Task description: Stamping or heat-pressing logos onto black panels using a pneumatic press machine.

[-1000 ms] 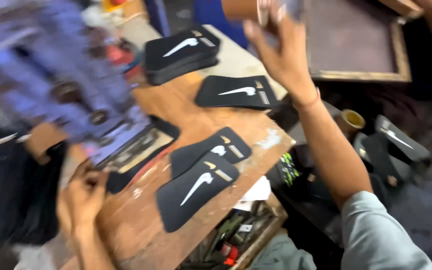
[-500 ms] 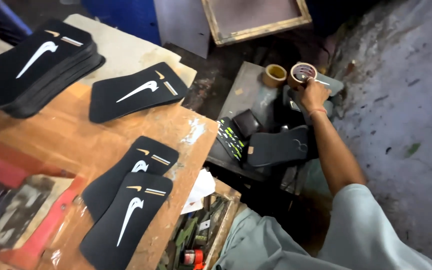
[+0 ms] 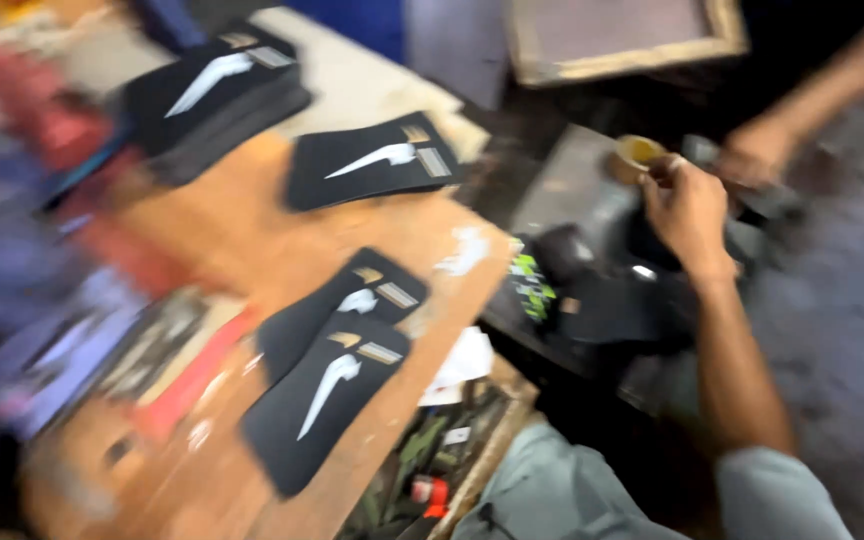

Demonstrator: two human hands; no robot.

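Left bench side [image 3: 42, 250] motion-blurred, right hand [image 3: 690, 212] grip unclear

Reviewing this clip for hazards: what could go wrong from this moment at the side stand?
1. The right hand is at a small open yellow pot near the low stand's edge; it could tip and spill.
2. Another person's hand is close by; the two might collide.
3. The front black printed piece lies near the wooden table's edge and could slide off.

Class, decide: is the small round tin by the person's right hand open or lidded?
Open: the tin shows a yellowish inside, no lid on top, beside the right hand.
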